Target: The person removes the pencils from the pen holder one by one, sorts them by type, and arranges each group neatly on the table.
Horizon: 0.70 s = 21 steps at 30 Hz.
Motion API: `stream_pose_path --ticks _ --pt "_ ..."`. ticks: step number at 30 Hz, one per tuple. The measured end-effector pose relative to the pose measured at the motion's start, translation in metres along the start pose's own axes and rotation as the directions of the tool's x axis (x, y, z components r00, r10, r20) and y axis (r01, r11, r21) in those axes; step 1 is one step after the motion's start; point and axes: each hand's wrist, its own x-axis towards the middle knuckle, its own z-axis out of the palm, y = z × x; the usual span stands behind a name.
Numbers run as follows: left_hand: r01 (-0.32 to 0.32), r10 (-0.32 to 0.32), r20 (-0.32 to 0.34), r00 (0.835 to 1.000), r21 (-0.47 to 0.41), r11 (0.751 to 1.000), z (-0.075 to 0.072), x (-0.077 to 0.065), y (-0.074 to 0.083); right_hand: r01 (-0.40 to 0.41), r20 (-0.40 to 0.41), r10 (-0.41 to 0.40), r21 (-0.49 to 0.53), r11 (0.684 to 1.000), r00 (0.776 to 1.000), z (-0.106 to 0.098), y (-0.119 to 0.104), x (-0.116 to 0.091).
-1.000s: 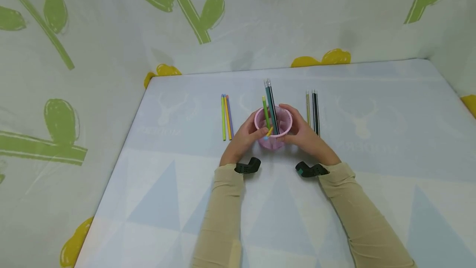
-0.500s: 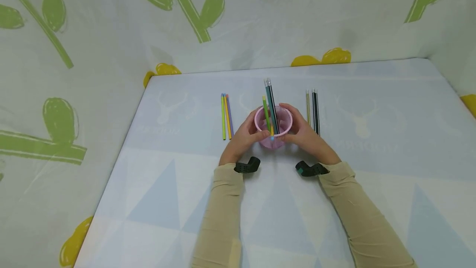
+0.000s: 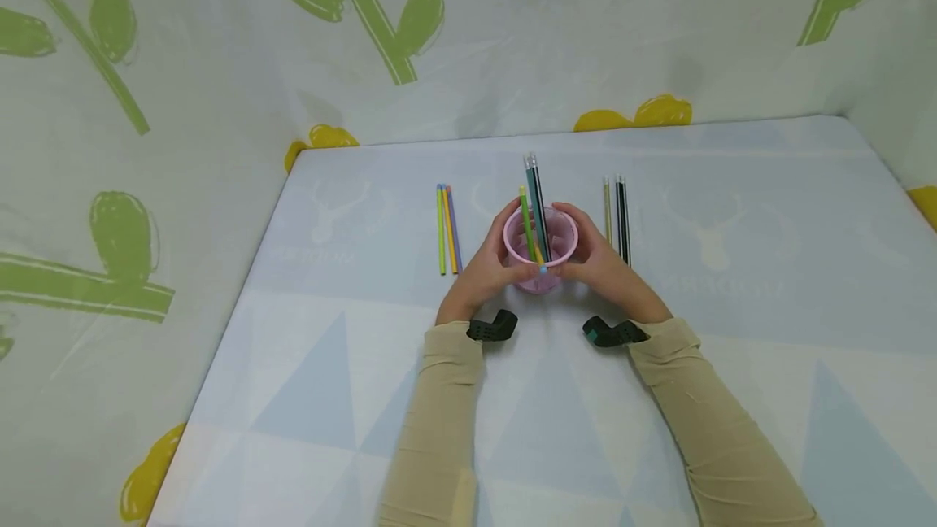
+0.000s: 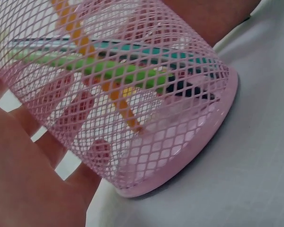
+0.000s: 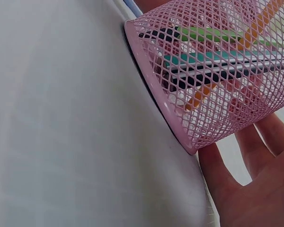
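A pink mesh pencil cup [image 3: 538, 283] stands on the table with both hands round it. The left hand [image 3: 479, 275] holds its left side, fingers behind and thumb at the front. On the other side the right hand [image 3: 603, 271] grips it likewise. Inside lean a green pencil [image 3: 527, 226], dark striped pencils [image 3: 538, 202] and an orange pencil [image 5: 262, 21], whose blue end rests at the front rim. Through the mesh in the left wrist view, the green pencil [image 4: 109, 70] crosses the orange pencil [image 4: 113, 97]. The cup's base [image 4: 194, 158] sits on or very near the tabletop.
Left of the cup lie a lime pencil [image 3: 441, 234], a yellow-orange pencil [image 3: 450, 234] and a purple pencil [image 3: 455, 226]. To the right are a gold pencil [image 3: 607, 210] and black striped pencils [image 3: 622, 218]. A patterned cloth covers the table [image 3: 293, 332]; walls rise behind and at left.
The orange pencil's blue end has shifted rightward along the front rim. My left hand has moved slightly right, its thumb now lower on the cup. The right hand keeps its hold.
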Motion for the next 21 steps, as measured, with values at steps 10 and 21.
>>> stream_pose_path --ticks 10,21 --pt "0.017 -0.013 -0.044 0.999 0.083 0.996 0.006 0.004 0.003 -0.004 -0.012 0.004 0.015 1.000 1.000 -0.001 0.000 0.001" --pt "0.026 -0.018 -0.063 0.998 0.125 0.992 0.009 0.002 0.010 0.015 0.000 -0.015 0.053 0.998 1.000 0.000 0.002 0.001"
